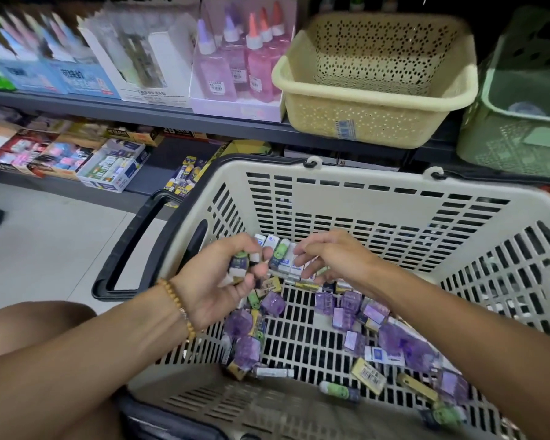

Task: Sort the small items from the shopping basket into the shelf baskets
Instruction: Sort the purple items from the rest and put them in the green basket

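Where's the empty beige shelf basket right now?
The beige shelf basket sits on the upper shelf, right of centre, between the pink glue bottles and a green basket, above the shopping basket.
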Demonstrator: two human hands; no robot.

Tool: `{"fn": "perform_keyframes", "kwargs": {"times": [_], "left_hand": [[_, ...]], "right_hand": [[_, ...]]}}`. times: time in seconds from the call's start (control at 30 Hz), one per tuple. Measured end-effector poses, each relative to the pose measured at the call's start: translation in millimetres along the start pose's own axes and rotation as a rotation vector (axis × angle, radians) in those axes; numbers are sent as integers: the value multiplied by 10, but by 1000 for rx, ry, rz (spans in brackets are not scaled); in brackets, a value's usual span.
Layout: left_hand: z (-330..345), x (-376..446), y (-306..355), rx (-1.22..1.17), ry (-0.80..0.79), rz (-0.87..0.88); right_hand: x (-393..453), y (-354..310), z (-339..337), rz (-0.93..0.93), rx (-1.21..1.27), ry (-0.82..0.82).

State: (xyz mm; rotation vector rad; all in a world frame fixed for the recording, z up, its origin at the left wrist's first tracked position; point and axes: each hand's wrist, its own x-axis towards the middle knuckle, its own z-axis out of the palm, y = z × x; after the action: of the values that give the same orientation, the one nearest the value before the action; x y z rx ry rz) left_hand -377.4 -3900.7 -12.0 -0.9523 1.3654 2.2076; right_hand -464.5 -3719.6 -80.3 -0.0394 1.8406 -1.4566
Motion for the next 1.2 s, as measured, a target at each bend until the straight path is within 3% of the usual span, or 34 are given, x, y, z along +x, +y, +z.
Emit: {"fn": "perform_keyframes", "kwargs": {"times": [0.13, 0.27, 0.37, 0.5, 0.63, 0.77, 0.87, 1.03, 1.13, 1.2], "left_hand": [[129, 5, -34, -104, -43, 35], [187, -3, -61, -130, -116, 35], [183, 4, -80, -3, -133, 44], [170, 44, -120, 233, 18, 26], [150, 93, -122, 214, 96, -21], [151, 96, -86, 119, 17, -73], [157, 89, -85, 137, -44, -100], [114, 128, -91, 155, -4, -68], [98, 133, -82, 200, -11, -38], [103, 128, -75, 228, -7, -18]], "right_hand": [[-310, -64, 79, 6, 69, -177], [-453, -29, 131, 14, 297, -312], [-474, 35, 149, 26, 408, -290], [-411, 95, 27, 48, 489, -207], [-234, 133, -176, 71, 258, -19], [61, 184, -163, 102, 8, 141], [266, 202, -6, 101, -82, 168], [345, 114, 165, 100, -39, 166], [187, 21, 112, -3, -110, 180], [38, -61, 95, -92, -114, 83]]}}
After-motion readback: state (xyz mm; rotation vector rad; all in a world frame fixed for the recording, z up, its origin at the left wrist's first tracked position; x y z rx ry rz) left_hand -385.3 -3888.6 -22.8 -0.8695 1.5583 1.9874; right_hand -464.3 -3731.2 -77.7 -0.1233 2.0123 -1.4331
